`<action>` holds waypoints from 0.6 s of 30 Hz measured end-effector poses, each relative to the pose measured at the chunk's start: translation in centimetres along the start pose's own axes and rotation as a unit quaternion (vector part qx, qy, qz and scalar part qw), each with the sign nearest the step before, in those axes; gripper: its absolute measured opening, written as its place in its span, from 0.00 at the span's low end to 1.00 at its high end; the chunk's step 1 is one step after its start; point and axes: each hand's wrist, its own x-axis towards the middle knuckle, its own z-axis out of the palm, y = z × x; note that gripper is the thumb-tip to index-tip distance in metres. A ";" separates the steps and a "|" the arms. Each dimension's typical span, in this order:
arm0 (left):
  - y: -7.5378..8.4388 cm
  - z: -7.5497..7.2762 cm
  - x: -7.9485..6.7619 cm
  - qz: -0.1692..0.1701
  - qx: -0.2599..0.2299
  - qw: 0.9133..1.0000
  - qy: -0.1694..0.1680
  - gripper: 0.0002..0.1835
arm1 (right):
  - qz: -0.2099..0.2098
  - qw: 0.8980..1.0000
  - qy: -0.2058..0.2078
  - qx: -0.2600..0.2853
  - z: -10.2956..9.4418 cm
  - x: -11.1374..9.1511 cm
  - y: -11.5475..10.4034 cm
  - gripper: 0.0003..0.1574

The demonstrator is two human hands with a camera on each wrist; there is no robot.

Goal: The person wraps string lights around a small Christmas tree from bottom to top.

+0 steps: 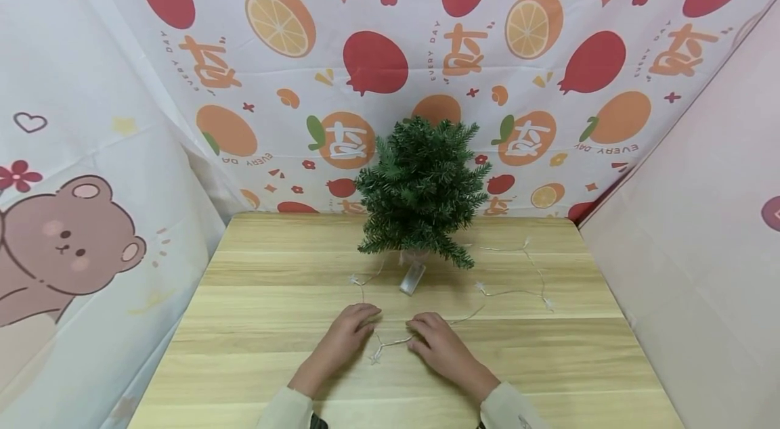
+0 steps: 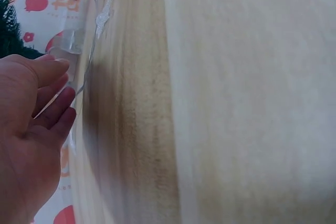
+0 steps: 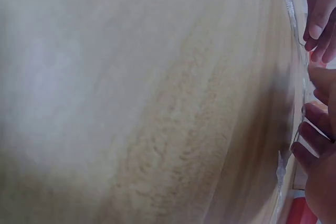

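A thin clear wire string light with star-shaped bulbs is laid out in loose curves on the wooden table. My left hand rests beside the string, left of a star bulb; in the left wrist view, its thumb and fingers stand apart near the wire. Over the wire, my right hand lies with its fingertips at the string; in the right wrist view its thumb and fingers are spread apart. A small green artificial tree stands behind both hands, with a clear battery box before its base.
The wooden tabletop reaches back to a fruit-printed cloth. A bear-printed cloth hangs at the left, and a pale cloth at the right. More star bulbs lie right of the tree.
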 end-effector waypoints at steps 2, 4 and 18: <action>-0.1 0.0 -0.1 0.000 -0.001 1.000 -0.002 0.19 | -0.007 1.000 0.004 -0.010 0.2 0.2 0.1 0.22; -0.1 -0.1 -0.2 0.003 0.004 1.000 -0.007 0.18 | -0.016 1.000 0.007 -0.023 0.5 0.3 0.2 0.18; -0.2 0.3 -0.1 0.050 0.054 0.997 -0.014 0.13 | -0.037 0.997 0.045 -0.055 0.9 0.6 0.4 0.04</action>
